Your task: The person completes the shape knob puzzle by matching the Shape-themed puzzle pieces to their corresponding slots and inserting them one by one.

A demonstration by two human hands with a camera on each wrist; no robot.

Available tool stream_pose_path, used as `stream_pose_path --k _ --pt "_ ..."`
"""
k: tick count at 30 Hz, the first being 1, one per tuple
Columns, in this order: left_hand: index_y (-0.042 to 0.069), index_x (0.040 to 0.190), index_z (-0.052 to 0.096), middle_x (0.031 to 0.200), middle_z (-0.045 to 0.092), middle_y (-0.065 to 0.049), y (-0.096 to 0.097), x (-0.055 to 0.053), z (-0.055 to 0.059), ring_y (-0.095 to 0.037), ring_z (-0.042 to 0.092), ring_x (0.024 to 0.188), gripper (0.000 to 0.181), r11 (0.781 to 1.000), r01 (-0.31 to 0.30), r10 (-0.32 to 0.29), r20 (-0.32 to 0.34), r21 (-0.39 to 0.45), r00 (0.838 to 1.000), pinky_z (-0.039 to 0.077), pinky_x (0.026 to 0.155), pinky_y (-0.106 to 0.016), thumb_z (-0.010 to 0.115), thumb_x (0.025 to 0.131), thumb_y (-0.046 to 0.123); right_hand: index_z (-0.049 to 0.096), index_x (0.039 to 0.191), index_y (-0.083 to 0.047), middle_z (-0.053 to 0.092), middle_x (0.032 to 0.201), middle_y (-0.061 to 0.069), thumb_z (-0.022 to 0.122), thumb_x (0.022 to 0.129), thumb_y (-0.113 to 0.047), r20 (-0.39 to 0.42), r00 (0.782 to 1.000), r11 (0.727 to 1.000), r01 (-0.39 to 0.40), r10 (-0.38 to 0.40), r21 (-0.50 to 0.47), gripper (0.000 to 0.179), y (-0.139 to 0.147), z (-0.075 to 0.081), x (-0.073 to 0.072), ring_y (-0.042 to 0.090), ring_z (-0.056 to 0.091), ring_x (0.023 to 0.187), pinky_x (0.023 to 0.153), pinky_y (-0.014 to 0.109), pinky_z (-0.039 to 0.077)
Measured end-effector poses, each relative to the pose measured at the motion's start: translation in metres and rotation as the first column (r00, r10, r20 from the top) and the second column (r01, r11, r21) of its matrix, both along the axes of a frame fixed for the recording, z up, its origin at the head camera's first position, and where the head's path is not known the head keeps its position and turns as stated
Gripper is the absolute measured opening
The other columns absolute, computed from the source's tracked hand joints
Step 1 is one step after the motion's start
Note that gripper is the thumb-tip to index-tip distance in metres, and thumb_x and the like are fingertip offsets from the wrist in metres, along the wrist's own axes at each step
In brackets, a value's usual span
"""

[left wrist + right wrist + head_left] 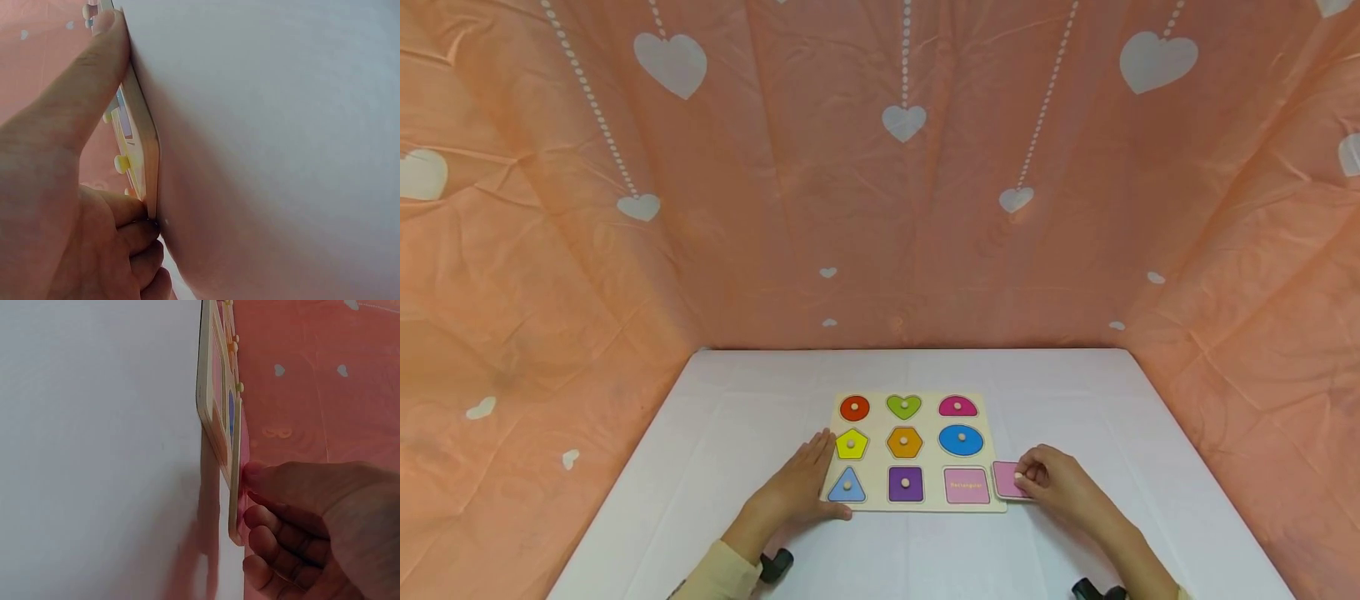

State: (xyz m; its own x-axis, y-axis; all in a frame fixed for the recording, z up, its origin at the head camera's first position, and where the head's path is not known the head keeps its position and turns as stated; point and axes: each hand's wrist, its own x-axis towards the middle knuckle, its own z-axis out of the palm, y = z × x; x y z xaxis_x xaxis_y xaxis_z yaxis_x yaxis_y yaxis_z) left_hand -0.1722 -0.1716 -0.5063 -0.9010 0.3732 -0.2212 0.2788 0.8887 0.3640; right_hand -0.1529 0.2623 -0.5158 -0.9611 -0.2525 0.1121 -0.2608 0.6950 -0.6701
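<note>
A cream wooden shape puzzle board lies on the white table. My left hand spans its near left corner, fingers against the left edge and thumb along the near edge. My right hand pinches the knob of a pink rectangle puzzle piece between thumb and fingers. That piece is raised at the board's right edge, just right of the pink recess marked "Rectangular". In the right wrist view the piece stands edge-on, overlapping the board's corner.
Several knobbed pieces sit in the other recesses, among them a blue oval, a purple square and a light blue triangle. An orange cloth with white hearts hangs behind and beside the white table.
</note>
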Motion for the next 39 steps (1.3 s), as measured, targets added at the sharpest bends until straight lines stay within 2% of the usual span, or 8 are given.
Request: stream_pose_path --k 14,21,27,39 --pt "-0.004 0.167 0.026 0.177 0.023 -0.02 -0.001 -0.001 -0.002 -0.035 0.019 0.165 0.126 1.0 -0.004 0.004 0.005 0.007 1.0 0.021 0.134 -0.051 0.092 0.078 0.055 0.072 0.092 -0.011 0.058 0.084 -0.007 0.087 0.09 -0.01 0.013 0.995 0.995 -0.098 0.098 0.007 0.015 -0.026 0.002 -0.01 0.006 0.052 0.078 0.065 0.021 0.049" --pt "-0.005 0.167 0.027 0.177 0.023 -0.02 -0.002 -0.002 -0.003 -0.034 0.019 0.165 0.126 1.0 -0.002 0.002 0.004 0.007 1.0 0.021 0.134 -0.051 0.092 0.078 0.056 0.071 0.09 -0.012 0.057 0.082 -0.008 0.087 0.09 -0.009 -0.019 0.99 0.99 -0.143 0.143 0.006 0.016 -0.039 0.0 -0.013 0.005 0.052 0.076 0.065 0.021 0.049" --pt "-0.004 0.167 0.027 0.177 0.022 -0.02 -0.002 -0.002 -0.004 -0.034 0.019 0.165 0.126 1.0 -0.003 0.003 0.003 0.005 1.0 0.021 0.134 -0.051 0.092 0.078 0.057 0.071 0.09 -0.013 0.057 0.083 -0.009 0.086 0.091 -0.011 -0.012 0.988 0.988 -0.154 0.154 0.017 0.015 -0.051 -0.002 -0.014 0.004 0.053 0.077 0.066 0.021 0.05" --pt "-0.002 0.168 0.026 0.178 0.021 -0.018 -0.002 -0.003 -0.007 -0.033 0.018 0.165 0.126 1.0 -0.004 0.004 0.007 0.003 1.0 0.022 0.134 -0.05 0.091 0.078 0.058 0.071 0.091 -0.013 0.056 0.081 -0.007 0.086 0.091 -0.01 0.052 0.991 0.991 -0.124 0.121 0.048 0.016 -0.064 0.002 -0.014 0.009 0.052 0.076 0.065 0.021 0.049"
